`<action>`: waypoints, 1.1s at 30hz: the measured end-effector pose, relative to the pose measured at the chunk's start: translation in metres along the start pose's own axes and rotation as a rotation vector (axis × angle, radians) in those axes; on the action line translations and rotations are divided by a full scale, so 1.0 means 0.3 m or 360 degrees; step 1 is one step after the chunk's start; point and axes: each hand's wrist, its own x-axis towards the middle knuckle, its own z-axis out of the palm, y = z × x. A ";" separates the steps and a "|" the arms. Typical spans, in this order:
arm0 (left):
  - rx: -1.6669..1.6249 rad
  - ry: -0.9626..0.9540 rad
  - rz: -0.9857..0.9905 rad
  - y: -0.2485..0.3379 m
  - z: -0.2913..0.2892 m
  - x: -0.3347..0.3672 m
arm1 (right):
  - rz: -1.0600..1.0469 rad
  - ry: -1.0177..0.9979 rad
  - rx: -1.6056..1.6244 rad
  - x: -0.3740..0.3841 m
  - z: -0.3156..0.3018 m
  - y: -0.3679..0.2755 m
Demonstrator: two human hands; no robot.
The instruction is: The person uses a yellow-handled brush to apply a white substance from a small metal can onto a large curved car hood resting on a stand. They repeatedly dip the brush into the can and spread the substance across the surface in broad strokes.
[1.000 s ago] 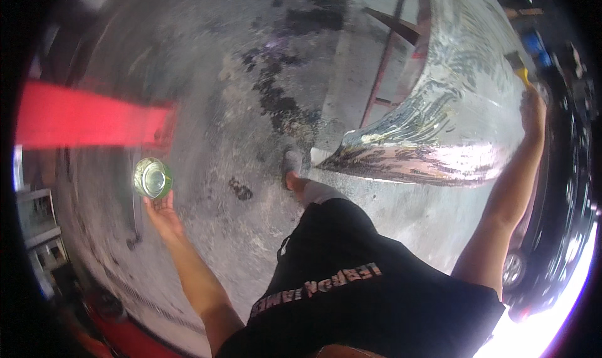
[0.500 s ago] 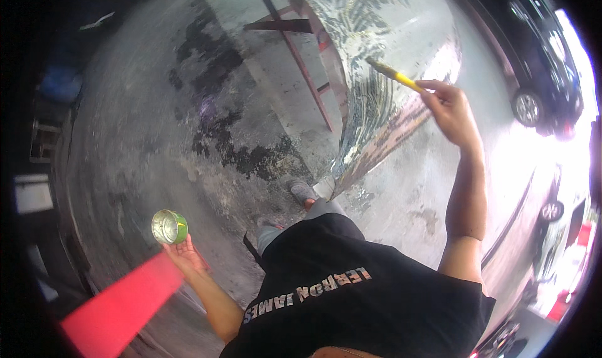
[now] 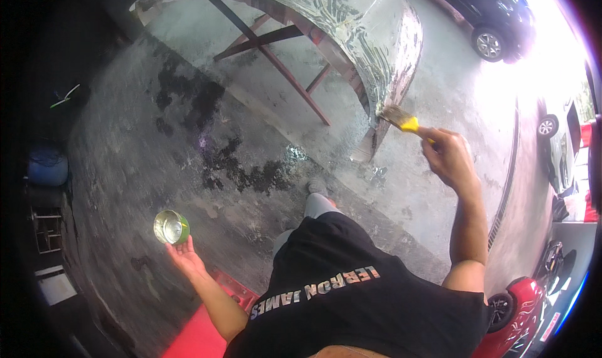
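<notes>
My right hand point(image 3: 453, 160) is closed on a paintbrush point(image 3: 400, 118) with a yellow handle and dark, dirty bristles. Its bristle end touches the near tip of a large curved panel point(image 3: 390, 7), whose pale surface carries wet-looking, grey-white streaks. Out to the left, my left hand point(image 3: 186, 261) holds up a small open tin can point(image 3: 171, 227), green outside and shiny inside. Its fingers are wrapped under and behind the can. How much the can contains is hard to make out.
Crossed dark-red stand legs point(image 3: 276, 63) sit under the panel. A red car point(image 3: 520, 317) is low at right, a dark car point(image 3: 486, 19) and a pale car point(image 3: 558, 148) beyond. A red flat surface point(image 3: 200, 326) lies below my left arm, a blue drum point(image 3: 48, 167) far left.
The brush has moved from the panel's streaked face down to its near tip, and its bristles now show broadside. The view has turned, showing more of the panel. The can stays in my left hand.
</notes>
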 end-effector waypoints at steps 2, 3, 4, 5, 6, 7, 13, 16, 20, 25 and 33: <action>-0.0043 -0.0004 -0.0058 -0.009 -0.028 0.082 | 0.0018 0.0174 0.0144 -0.052 0.001 0.031; -0.0060 -0.0022 -0.0074 0.001 0.003 0.111 | 0.0139 0.0207 0.0177 -0.059 -0.008 0.020; -0.0077 -0.0037 -0.0090 -0.007 0.046 0.131 | 0.0258 0.0237 0.0211 -0.053 -0.022 0.000; -0.0089 -0.0060 -0.0102 -0.011 0.100 0.165 | 0.0314 0.0316 0.0198 -0.040 -0.022 -0.009; -0.0148 -0.0109 -0.0152 -0.027 0.135 0.209 | 0.0371 0.0382 0.0177 -0.020 -0.015 -0.014; -0.0162 -0.0137 -0.0162 -0.039 0.173 0.254 | 0.0318 0.0477 0.0206 0.017 0.002 -0.016; -0.0258 -0.0396 -0.0167 -0.069 0.565 0.440 | 0.0160 0.0536 0.0336 0.397 0.089 -0.040; -0.0296 -0.0555 -0.0229 -0.085 0.762 0.580 | 0.0122 0.0432 0.0630 0.677 0.145 -0.068; -0.0270 -0.0581 -0.0195 -0.066 1.055 0.722 | 0.0130 0.0250 0.0648 1.088 0.196 -0.131; -0.0196 -0.0588 -0.0237 -0.036 1.343 0.885 | -0.0140 0.0210 0.0798 1.652 0.321 -0.180; -0.0240 -0.0656 -0.0304 -0.021 1.798 1.080 | -0.0106 0.0390 0.0315 2.223 0.627 -0.568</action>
